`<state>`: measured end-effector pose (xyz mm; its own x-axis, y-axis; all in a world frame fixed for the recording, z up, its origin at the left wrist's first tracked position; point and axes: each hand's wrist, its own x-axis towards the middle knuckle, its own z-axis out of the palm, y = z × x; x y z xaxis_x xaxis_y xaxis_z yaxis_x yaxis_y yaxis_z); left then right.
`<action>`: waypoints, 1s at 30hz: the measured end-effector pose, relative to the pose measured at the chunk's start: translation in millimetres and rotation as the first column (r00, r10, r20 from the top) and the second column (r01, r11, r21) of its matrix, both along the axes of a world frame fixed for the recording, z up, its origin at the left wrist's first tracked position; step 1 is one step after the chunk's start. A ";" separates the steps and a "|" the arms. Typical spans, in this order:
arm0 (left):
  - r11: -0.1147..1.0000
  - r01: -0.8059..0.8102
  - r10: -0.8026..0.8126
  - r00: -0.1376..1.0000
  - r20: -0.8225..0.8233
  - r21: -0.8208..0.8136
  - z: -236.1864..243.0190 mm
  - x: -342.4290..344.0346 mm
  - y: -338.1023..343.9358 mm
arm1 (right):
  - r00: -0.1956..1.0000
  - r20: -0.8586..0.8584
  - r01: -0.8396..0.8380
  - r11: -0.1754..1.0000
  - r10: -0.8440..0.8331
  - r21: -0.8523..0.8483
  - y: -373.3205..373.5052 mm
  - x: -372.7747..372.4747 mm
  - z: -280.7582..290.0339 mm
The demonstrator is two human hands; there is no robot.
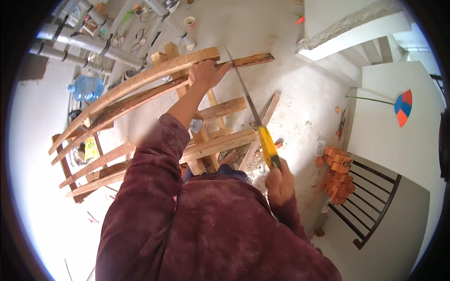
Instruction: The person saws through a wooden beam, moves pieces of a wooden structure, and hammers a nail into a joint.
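My right hand is closed round the yellow and black handle of a handsaw. Its long thin blade points up and away, crossing a rough brown wooden plank near that plank's right end. On the same plank, just left of the blade, my left hand presses down with its fingers curled over the wood. A lighter plank runs alongside, close to the left knuckles. Both long pieces rest on a wooden trestle. The saw teeth are too fine to make out.
More wooden boards lie across the frame near my legs. A loose board slants over the floor. Right of me are stacked orange bricks and a dark metal railing. Metal pipes and a blue water jug stand at far left.
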<state>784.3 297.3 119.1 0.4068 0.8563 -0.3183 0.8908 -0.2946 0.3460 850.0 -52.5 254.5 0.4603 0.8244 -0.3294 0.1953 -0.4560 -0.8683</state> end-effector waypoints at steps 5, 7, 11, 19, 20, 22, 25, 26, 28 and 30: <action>1.000 0.006 -0.006 0.999 0.034 0.001 -19.7 -11.4 8.0 | 0.881 0.415 -0.332 0.921 0.226 0.205 84.2 22.3 -35.4; 0.998 0.047 -0.048 0.998 0.035 0.029 0.3 20.3 0.3 | 0.946 0.312 -0.146 0.975 0.087 0.169 148.1 47.8 -69.3; 0.998 0.063 -0.063 0.997 -0.034 -0.002 -6.1 15.1 7.3 | 0.888 0.452 -0.184 0.968 0.088 0.173 131.2 37.2 -63.2; 1.000 -0.010 0.010 1.000 -0.004 0.011 -1.6 -7.0 4.3 | 0.960 0.227 -0.165 0.986 0.160 -0.001 34.2 5.2 10.2; 0.999 0.005 -0.006 1.000 0.014 0.046 -6.2 -13.1 4.1 | 0.895 0.393 -0.277 0.954 0.211 0.118 70.0 16.9 -19.5; 0.999 0.047 -0.047 0.998 0.029 0.004 -5.6 10.9 4.6 | 0.920 0.361 -0.230 0.957 0.155 0.175 152.6 51.9 -60.4; 0.997 0.072 -0.071 0.996 0.045 -0.022 3.0 21.4 4.9 | 0.948 0.310 -0.101 0.993 0.076 0.066 183.5 46.7 -69.9; 0.996 0.081 -0.080 0.996 0.046 -0.025 5.9 22.2 2.9 | 0.917 0.392 -0.080 0.997 0.079 -0.014 180.5 44.7 -68.8; 1.000 0.025 -0.025 0.999 0.039 0.002 3.7 10.1 5.5 | 0.567 0.823 -0.448 0.837 -0.006 0.315 121.7 27.6 -60.0; 0.999 -0.035 0.034 0.999 0.018 0.006 1.8 -7.7 -0.5 | 0.775 0.597 -0.386 0.903 0.205 0.191 60.2 13.4 -24.6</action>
